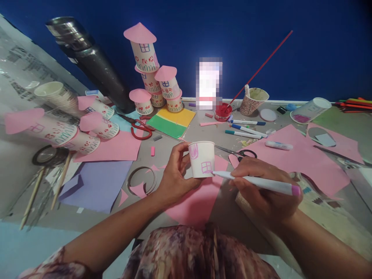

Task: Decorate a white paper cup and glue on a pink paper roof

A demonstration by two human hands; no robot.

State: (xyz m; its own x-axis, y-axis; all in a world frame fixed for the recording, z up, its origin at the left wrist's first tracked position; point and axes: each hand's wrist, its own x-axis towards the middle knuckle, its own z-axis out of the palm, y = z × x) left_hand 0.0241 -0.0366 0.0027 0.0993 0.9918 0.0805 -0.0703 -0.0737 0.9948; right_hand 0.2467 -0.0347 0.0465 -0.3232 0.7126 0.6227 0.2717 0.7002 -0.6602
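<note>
A white paper cup [199, 161] is held upright, rim up, in my left hand [177, 170], whose fingers wrap its left side and base. On the cup's side are a purple four-pane window drawing near the bottom and a scribbled purple arch near the rim. My right hand [261, 190] is closed around a white marker pen [264, 184] with a purple end. The pen's tip touches the cup or sits just beside the window's lower right corner. Beneath both hands lies a pink paper sheet [200, 201].
Decorated cup towers [145, 58] with pink cone roofs stand at the back left, near a black flask [95, 66]. Red-handled scissors [141, 130], black scissors [244, 153], several markers [247, 131], a red paint pot [223, 112] and a tape roll [142, 180] lie around.
</note>
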